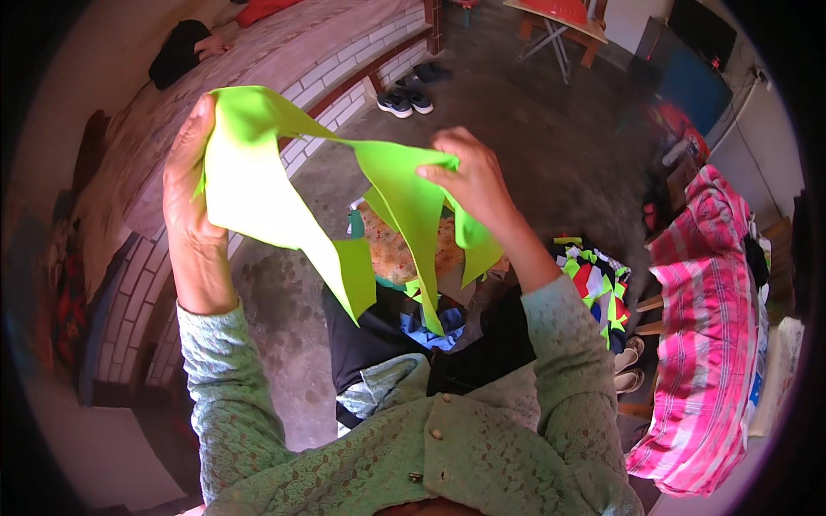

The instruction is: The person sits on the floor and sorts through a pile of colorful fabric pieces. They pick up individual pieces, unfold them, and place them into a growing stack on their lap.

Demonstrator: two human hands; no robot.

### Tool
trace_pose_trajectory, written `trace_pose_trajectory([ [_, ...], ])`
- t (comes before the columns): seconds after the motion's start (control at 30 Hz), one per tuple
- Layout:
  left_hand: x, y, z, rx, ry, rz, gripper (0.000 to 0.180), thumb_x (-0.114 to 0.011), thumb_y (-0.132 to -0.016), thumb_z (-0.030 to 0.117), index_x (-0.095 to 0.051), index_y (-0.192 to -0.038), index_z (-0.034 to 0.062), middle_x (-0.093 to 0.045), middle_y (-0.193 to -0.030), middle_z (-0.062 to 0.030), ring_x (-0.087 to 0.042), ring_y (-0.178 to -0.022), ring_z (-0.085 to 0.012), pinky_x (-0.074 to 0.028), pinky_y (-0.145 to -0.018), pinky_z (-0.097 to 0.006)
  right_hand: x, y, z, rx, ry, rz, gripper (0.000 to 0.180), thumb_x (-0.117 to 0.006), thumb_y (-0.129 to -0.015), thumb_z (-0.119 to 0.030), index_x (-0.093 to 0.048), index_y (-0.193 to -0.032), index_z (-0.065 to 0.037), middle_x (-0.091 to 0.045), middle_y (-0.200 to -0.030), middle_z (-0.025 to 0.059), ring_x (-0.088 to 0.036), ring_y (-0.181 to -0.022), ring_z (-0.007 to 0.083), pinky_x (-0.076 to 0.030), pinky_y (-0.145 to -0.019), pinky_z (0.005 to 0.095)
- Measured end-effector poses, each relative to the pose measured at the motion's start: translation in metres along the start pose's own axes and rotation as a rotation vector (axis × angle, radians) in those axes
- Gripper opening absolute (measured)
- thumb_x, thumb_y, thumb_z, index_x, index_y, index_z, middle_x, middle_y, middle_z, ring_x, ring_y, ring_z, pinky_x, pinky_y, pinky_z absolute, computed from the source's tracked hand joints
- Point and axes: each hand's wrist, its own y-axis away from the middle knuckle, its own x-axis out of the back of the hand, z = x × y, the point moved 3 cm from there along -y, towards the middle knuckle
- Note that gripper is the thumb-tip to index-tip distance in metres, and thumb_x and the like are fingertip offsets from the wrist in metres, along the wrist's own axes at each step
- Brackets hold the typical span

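A bright yellow-green piece of fabric (258, 181) is stretched in the air in front of me, with pointed ends hanging down in the middle. My left hand (191, 168) grips its left side, thumb near the top edge and the other fingers hidden behind the cloth. On the other side, my right hand (475, 176) is closed on a bunched part of the same fabric. Below the cloth, partly covered by it, is a tan patterned surface (396, 245). A crumpled blue cloth piece (434, 331) lies at its near edge, by my dark-clothed legs.
A heap of coloured cloth scraps (598, 297) lies on the floor at right, near light sandals (631, 365). Beyond it hangs a pink plaid cloth (697, 344). Dark shoes (406, 101) stand beside a white-brick platform (344, 64). A folding-leg table (551, 21) is at the back.
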Motion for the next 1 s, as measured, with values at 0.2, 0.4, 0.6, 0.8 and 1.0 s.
trace_pose_trajectory([
  [0.2,0.018,0.012,0.056,-0.169,-0.005,0.004,0.022,-0.054,-0.092,0.015,-0.061,-0.102,-0.0024,-0.068,-0.090,-0.0158,-0.069,-0.072,-0.0215,-0.059,-0.061,-0.031,-0.003,-0.088,-0.043,0.044,-0.010,0.091,0.025,-0.074,-0.071,-0.025,-0.065,-0.087,-0.008,-0.064,-0.075,0.0120,-0.061,-0.065,0.0263,-0.048,-0.063,0.0359],
  [0.4,0.028,0.067,0.073,-0.780,-1.288,0.324,0.041,-0.049,-0.096,0.024,-0.050,-0.123,-0.0069,-0.062,-0.105,-0.0083,-0.060,-0.082,-0.0103,-0.047,-0.065,-0.018,0.006,-0.115,-0.077,0.309,-0.178,0.169,0.016,-0.072,-0.073,-0.016,-0.064,-0.085,-0.008,-0.065,-0.076,0.0057,-0.063,-0.068,0.0188,-0.048,-0.063,0.0298],
  [0.6,0.028,0.091,-0.005,-0.147,-0.026,0.055,0.036,-0.057,-0.090,0.032,-0.054,-0.111,0.0026,-0.061,-0.103,-0.0170,-0.063,-0.086,-0.0221,-0.055,-0.072,-0.035,-0.025,-0.046,-0.016,0.168,-0.261,-0.302,0.016,-0.067,-0.073,-0.005,-0.062,-0.089,-0.004,-0.065,-0.089,0.0051,-0.062,-0.085,0.0147,-0.047,-0.076,0.0294],
  [0.8,0.045,0.141,-0.121,0.339,-0.076,0.008,0.030,-0.064,-0.084,0.027,-0.054,-0.098,0.0029,-0.061,-0.100,-0.0199,-0.061,-0.086,-0.0257,-0.052,-0.073,-0.035,-0.031,0.055,0.045,-0.052,-0.240,-0.682,0.028,-0.055,-0.063,0.011,-0.060,-0.087,-0.003,-0.064,-0.091,0.0076,-0.061,-0.092,0.0209,-0.045,-0.084,0.0296],
  [1.0,0.036,0.155,-0.176,0.523,0.021,-0.050,0.031,-0.059,-0.088,0.028,-0.054,-0.099,-0.0008,-0.061,-0.103,-0.0174,-0.060,-0.092,-0.0221,-0.049,-0.080,-0.034,-0.021,0.136,0.095,-0.219,-0.116,-0.772,0.021,-0.061,-0.063,0.006,-0.062,-0.080,-0.007,-0.063,-0.090,0.0047,-0.061,-0.090,0.0223,-0.047,-0.075,0.0322],
])
